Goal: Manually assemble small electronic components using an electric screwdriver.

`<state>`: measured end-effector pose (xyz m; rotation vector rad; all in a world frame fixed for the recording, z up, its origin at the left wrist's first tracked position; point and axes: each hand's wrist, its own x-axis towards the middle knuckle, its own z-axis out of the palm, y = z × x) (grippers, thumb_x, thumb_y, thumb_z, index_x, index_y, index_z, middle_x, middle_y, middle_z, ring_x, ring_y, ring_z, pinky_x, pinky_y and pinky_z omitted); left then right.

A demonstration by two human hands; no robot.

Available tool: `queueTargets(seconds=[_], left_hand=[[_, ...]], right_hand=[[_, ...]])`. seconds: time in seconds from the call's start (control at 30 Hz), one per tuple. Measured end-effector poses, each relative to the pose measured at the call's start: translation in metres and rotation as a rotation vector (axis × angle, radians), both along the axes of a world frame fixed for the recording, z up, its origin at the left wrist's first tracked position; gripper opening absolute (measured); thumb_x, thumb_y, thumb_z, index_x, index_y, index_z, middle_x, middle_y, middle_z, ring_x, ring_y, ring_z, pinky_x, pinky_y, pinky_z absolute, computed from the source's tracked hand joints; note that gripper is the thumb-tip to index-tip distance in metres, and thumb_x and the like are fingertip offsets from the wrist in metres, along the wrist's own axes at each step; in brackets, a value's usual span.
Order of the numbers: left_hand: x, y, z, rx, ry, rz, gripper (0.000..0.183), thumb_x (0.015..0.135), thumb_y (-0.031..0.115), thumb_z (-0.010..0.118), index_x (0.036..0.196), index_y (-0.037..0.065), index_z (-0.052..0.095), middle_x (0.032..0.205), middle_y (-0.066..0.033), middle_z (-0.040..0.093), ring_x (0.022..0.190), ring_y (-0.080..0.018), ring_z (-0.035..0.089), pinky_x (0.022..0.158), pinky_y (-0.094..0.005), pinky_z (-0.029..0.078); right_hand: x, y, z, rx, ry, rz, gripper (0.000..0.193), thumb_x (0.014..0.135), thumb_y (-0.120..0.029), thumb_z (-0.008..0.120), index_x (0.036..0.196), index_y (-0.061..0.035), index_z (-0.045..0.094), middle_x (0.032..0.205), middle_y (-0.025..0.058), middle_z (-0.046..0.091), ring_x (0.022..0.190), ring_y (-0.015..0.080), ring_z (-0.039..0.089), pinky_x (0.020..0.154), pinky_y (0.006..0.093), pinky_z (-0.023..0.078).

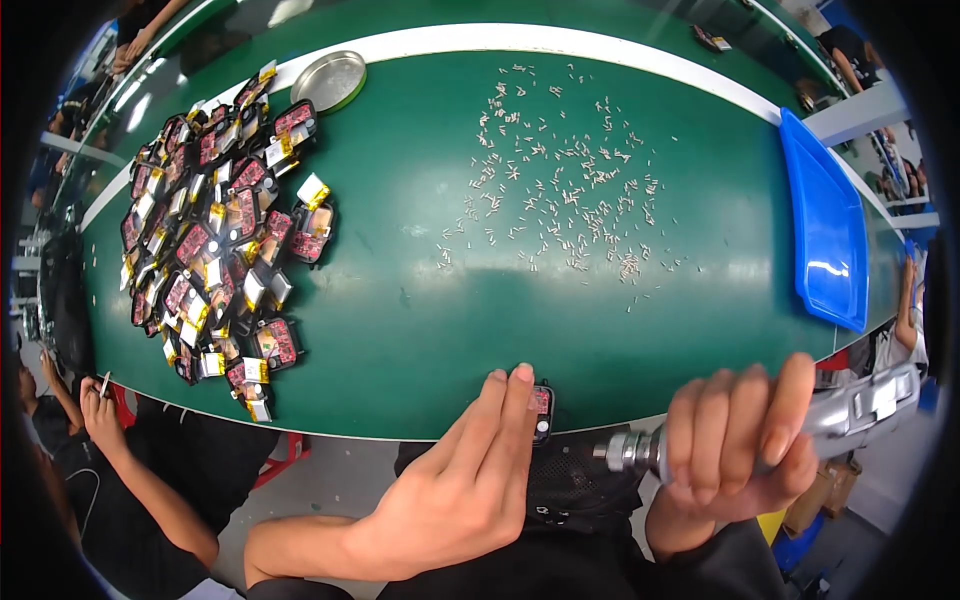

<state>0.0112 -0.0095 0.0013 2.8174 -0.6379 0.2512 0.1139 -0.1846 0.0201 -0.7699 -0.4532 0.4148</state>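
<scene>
Power screwdriver (855,408) and black device casing (543,412), green workbench (400,330)

Nearest, the right hand (735,430) is clasping the silver-grey power screwdriver, fingers closed around its barrel. The tool's long axis is running nearly crosswise, rising slightly toward the right; its bit is pointing left, near the casing but apart from it. Any lettering on the barrel is too small to read.

The left hand (455,490) is extending its fingers close together, their ends touching the casing's left side; the thumb is hidden, so whether it is clamping cannot be told. The casing is sitting at the bench's near edge, open side up, showing a red circuit board with a white round part. Its long axis is running away from the wearer. Marks on the board are too fine to read.

To the left, a co-worker's hand (98,412) is holding a small slim object.

Farther, a pile of opened casings (215,240) is covering the bench's left side, showing red boards and silver battery pouches with yellow tape. Small screw-like pieces (570,200) are lying scattered mid-bench. A blue plastic tray (830,230) is resting at right; a round metal tin (330,80) is standing beyond the pile.
</scene>
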Motion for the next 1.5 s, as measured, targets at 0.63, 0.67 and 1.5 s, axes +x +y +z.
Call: queueTargets(seconds=[0.63,0.67,1.5], left_hand=[[0.005,0.002,-0.014,0.031,-0.126,-0.014,0.031,0.069,0.009,0.056,0.088,-0.014,0.066,0.104,-0.0256,0.065,0.096,-0.0317,0.063,0.085,-0.0325,0.054],[0.007,0.002,-0.013,0.030,-0.131,-0.019,0.031,0.069,0.009,0.056,0.088,-0.014,0.066,0.104,-0.0256,0.065,0.096,-0.0317,0.063,0.085,-0.0325,0.054],[-0.003,0.150,0.043,0.218,-0.265,0.788,0.049,0.082,0.003,0.063,0.129,0.000,0.048,0.136,-0.0198,0.044,0.123,-0.0385,0.042,0.101,-0.0450,0.039]], right_hand=[[0.028,0.027,-0.008,-0.156,-0.138,0.164,0.025,0.091,-0.020,0.058,0.075,-0.0074,0.043,0.049,0.0006,0.047,0.039,0.0128,0.046,0.041,0.0273,0.041],[0.030,0.029,-0.004,-0.205,-0.163,0.195,0.026,0.089,-0.018,0.061,0.073,-0.0069,0.044,0.049,0.0008,0.047,0.038,0.0132,0.046,0.040,0.0274,0.040],[0.015,-0.021,-0.020,0.080,-0.027,-0.053,0.016,0.089,-0.017,0.054,0.087,-0.0041,0.044,0.046,-0.0003,0.035,0.037,0.0112,0.033,0.040,0.0273,0.037]])
